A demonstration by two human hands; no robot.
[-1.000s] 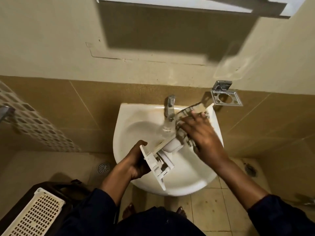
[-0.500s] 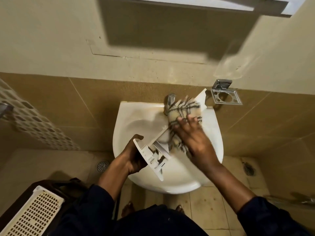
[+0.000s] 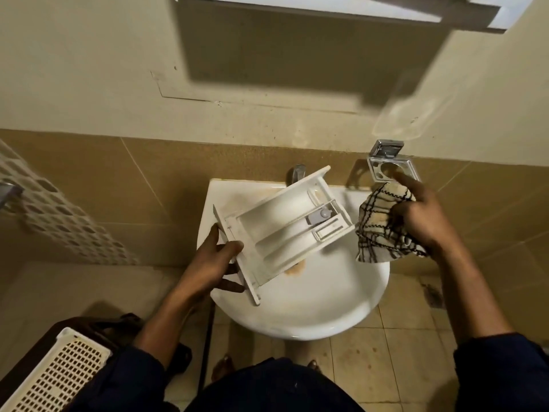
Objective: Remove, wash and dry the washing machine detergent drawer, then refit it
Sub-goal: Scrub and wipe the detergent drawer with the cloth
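Drawer is over the sink, compartments up, back end toward the tap. Your left hand grips its front panel, fingers curled round the edge. Your right hand clutches the checked cloth over the sink's right rim, just beside the drawer, index finger straight.

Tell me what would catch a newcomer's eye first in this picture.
The white detergent drawer, compartments up, is held over the sink by the left hand gripping its front panel. To its right, the right hand holds a checked cloth, close by the drawer's end.
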